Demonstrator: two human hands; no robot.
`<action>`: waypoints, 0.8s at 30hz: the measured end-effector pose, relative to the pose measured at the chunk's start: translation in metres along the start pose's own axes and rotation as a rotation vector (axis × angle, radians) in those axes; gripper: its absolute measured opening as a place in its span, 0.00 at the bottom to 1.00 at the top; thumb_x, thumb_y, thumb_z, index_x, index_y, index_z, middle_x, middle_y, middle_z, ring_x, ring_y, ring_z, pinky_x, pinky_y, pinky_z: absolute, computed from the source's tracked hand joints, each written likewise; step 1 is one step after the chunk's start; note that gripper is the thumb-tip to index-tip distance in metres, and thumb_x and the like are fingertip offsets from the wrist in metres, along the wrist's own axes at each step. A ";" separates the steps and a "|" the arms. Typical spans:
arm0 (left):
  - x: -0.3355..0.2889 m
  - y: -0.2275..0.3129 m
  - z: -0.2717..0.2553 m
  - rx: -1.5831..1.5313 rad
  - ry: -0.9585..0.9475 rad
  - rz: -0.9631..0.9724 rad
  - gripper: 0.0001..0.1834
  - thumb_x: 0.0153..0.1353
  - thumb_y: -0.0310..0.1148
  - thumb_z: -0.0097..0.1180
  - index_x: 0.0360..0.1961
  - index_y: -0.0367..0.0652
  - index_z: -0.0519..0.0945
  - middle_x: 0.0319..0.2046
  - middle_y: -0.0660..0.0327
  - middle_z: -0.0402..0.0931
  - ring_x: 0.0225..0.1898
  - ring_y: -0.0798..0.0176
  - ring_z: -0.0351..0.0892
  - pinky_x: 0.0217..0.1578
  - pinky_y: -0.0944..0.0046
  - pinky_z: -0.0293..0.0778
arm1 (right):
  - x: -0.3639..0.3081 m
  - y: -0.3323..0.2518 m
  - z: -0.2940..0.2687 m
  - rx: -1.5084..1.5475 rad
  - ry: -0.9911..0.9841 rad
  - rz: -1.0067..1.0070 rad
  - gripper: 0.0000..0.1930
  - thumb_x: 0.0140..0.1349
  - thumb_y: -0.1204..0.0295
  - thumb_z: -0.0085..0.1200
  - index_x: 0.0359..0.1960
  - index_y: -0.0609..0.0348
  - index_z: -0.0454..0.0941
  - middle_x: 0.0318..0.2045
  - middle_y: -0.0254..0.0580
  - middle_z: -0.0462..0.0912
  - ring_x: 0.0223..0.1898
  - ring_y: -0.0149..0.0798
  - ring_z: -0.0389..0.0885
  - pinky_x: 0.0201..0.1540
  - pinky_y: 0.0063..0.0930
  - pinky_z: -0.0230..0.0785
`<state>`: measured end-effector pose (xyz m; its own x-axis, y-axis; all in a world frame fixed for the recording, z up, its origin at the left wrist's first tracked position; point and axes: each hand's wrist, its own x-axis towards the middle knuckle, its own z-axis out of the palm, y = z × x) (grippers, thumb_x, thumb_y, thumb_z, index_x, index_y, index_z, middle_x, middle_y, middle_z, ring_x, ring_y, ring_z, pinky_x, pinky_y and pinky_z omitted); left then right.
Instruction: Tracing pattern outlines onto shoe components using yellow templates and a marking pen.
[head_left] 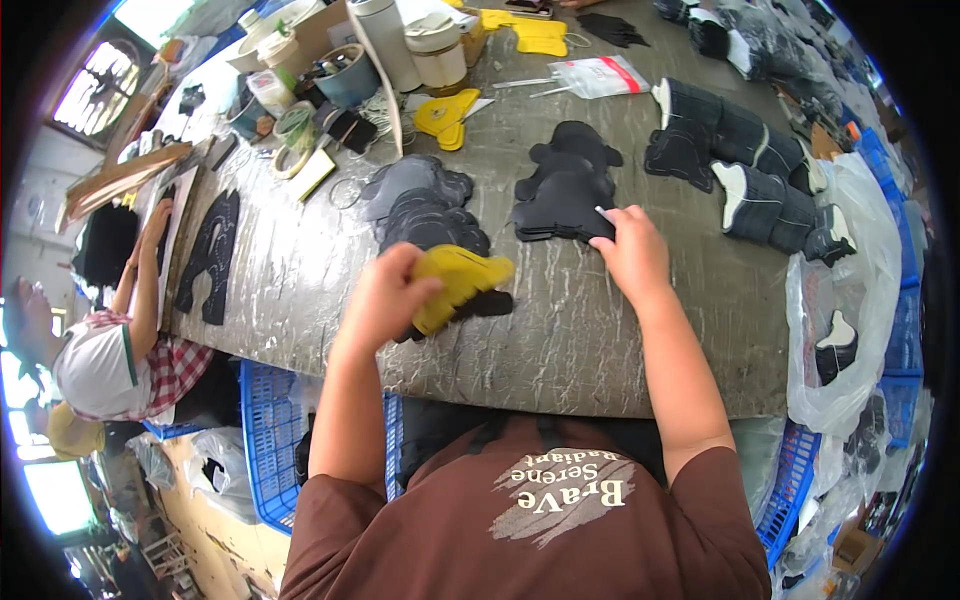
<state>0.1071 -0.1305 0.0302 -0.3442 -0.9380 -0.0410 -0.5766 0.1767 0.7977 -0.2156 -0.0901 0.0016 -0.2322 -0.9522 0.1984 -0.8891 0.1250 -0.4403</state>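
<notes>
1. Brown shirt (410, 540), cloth, nearest camera; table (590, 345) beyond, scuffed, shiny.
2. Left hand (393, 295): thumb and fingers pinching one yellow piece (460, 285), flat, motion-blurred, above near end of left black pile (425, 210); long axis slants, narrow tip points right and slightly away.
3. Right hand (637, 255): pinching one small white stick (602, 213), fingertips at near-right corner of right black stack (566, 185).
4. Two black heaps: thin layered sheets, lobed outlines; right one's long axis runs away from person.

The location is a workshop, as indicated by the large scuffed worktable (580, 345), stacked dark cut pieces (565, 185), dark-and-white parts (765, 205), blue plastic crate (268, 440) and co-worker (110, 370) alongside.
</notes>
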 end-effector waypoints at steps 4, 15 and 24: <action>-0.004 -0.029 -0.041 0.022 0.400 -0.039 0.08 0.62 0.30 0.58 0.35 0.35 0.77 0.24 0.58 0.78 0.26 0.69 0.75 0.29 0.67 0.71 | 0.002 0.004 0.001 0.054 0.025 -0.033 0.17 0.49 0.72 0.67 0.41 0.61 0.80 0.39 0.46 0.78 0.41 0.53 0.79 0.43 0.42 0.73; -0.019 -0.059 -0.037 -0.941 0.600 -0.057 0.06 0.68 0.29 0.53 0.40 0.38 0.76 0.33 0.63 0.79 0.29 0.74 0.76 0.29 0.75 0.69 | 0.016 0.006 0.010 0.094 0.002 0.025 0.16 0.52 0.73 0.65 0.42 0.61 0.76 0.43 0.47 0.77 0.42 0.54 0.79 0.44 0.42 0.73; -0.035 -0.066 -0.045 -0.993 0.697 -0.056 0.06 0.69 0.28 0.50 0.41 0.35 0.75 0.37 0.58 0.80 0.36 0.67 0.81 0.36 0.69 0.77 | 0.005 -0.012 0.002 -0.066 -0.059 -0.054 0.09 0.58 0.72 0.59 0.37 0.60 0.74 0.26 0.48 0.80 0.32 0.50 0.82 0.34 0.42 0.73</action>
<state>0.1903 -0.1227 0.0064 0.3116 -0.9502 -0.0014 0.3458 0.1120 0.9316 -0.2054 -0.0969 0.0059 -0.1609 -0.9726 0.1678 -0.9243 0.0888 -0.3713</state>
